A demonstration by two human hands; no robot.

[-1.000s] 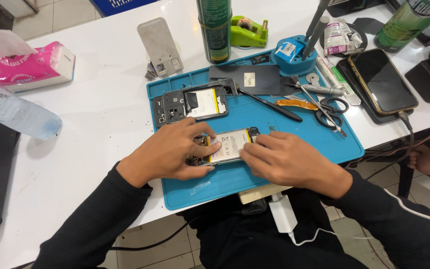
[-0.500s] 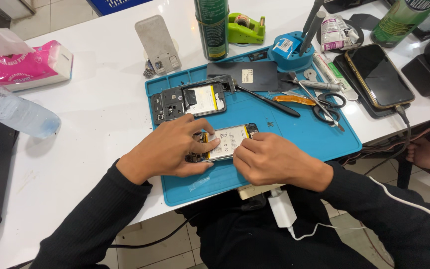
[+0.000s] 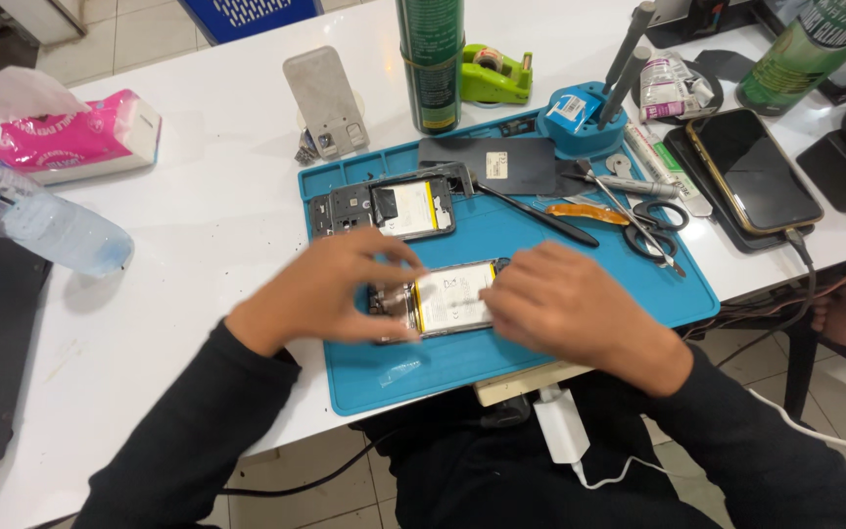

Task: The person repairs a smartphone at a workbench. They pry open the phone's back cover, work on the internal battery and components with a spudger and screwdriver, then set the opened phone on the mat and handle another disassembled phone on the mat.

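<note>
While both hands press down on an opened phone (image 3: pixel 447 299) lying near the front edge of the blue mat (image 3: pixel 540 250), the work looks partway through, as far as one can judge: the back cover is already off, a pale rectangular battery shows bare inside the frame, and nothing is closed up again. The left hand (image 3: pixel 330 289) curls its fingers over the phone's left end, gripping it lightly; the right hand (image 3: pixel 560 304) lies over the right end, fingers bent down onto the edge, though motion blur hides exactly what they pinch. A second opened phone (image 3: pixel 384 208) lies toward the mat's back left corner. The mat looks rubbery and matte, with raised rims. Metal scissors (image 3: pixel 658 225) with black handles rest toward its right edge, on the glossy white surface (image 3: pixel 198 225).
</note>
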